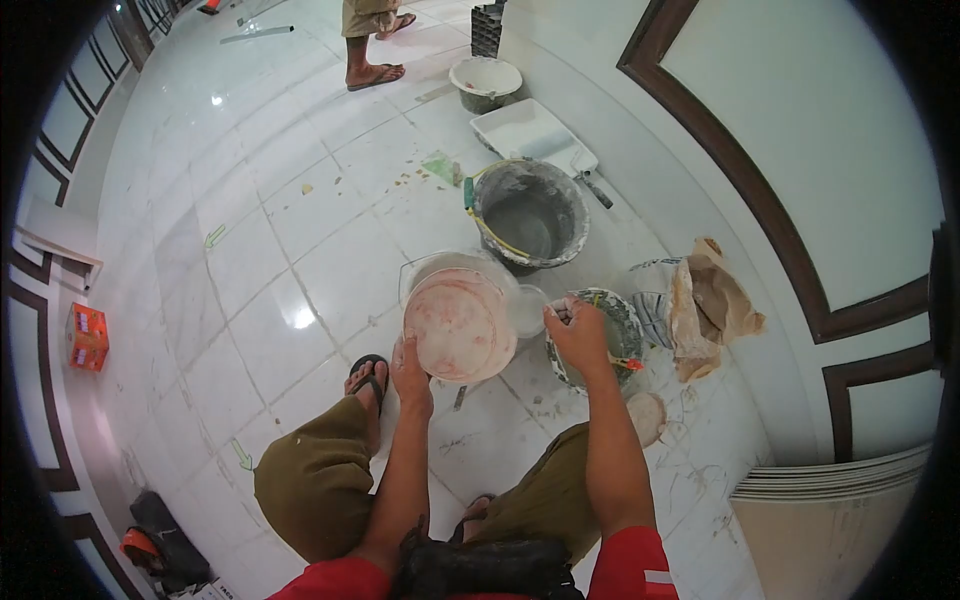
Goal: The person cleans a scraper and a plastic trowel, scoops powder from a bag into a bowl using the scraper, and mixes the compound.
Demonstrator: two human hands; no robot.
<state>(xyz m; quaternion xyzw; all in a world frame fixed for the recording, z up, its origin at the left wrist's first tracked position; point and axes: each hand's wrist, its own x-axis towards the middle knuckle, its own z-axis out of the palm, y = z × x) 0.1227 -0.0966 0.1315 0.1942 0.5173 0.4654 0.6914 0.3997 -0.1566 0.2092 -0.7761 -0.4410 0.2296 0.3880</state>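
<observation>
My left hand grips the near left rim of a round, pinkish-white tub with reddish smears; its depth is hard to tell. The tub partly covers a white bucket with a wire handle. My right hand is closed, fingers curled, beside a translucent plastic cup that it seems to hold by the edge. Below that hand stands a splattered bucket with greyish contents. A crumpled paper sack leans open just to the right.
A large grey-coated bucket with a yellow handle stands ahead. Beyond it lie a white paint tray, a roller handle and another bucket. Someone's feet are further off. Stacked boards stand at the lower right.
</observation>
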